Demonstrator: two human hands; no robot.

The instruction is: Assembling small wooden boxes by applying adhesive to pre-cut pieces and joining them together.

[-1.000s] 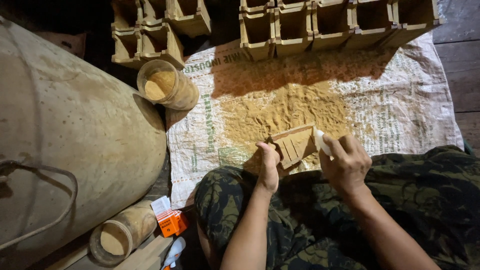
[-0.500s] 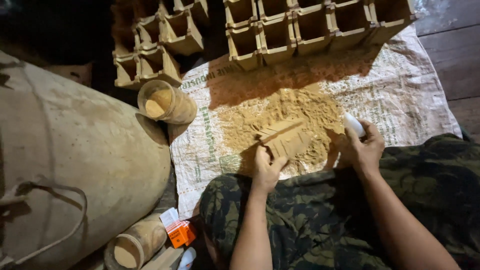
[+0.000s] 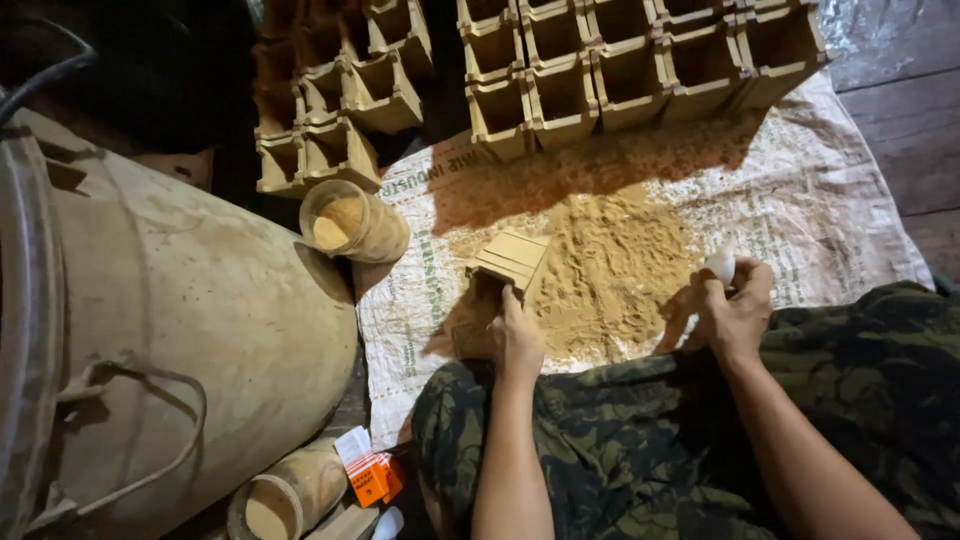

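Nearest the camera, the person's legs in camouflage trousers (image 3: 700, 450) lie over the near edge of a white woven sack (image 3: 850, 220) spread flat on the floor. The left hand (image 3: 518, 335) is clamped on a small square tan pot (image 3: 510, 262), tipped on its side near the sack's left edge, at the rim of a heap of sandy powder (image 3: 610, 270) in the middle of the sack. The right hand (image 3: 738, 310) is closed round a small white object (image 3: 720, 264), held just beside the heap's right side; what that object is cannot be told. Off the sack's near left corner lie an orange-and-white carton (image 3: 368, 472) and a dusty jar (image 3: 285, 495) on its side. A large dusty drum (image 3: 180, 330) with a wire handle fills the left. At the sack's left edge stands a round clear cup (image 3: 350, 222) partly filled with powder. Along the far edge sit rows of empty square pots (image 3: 640, 60), with a second group (image 3: 335, 100) off the far left corner
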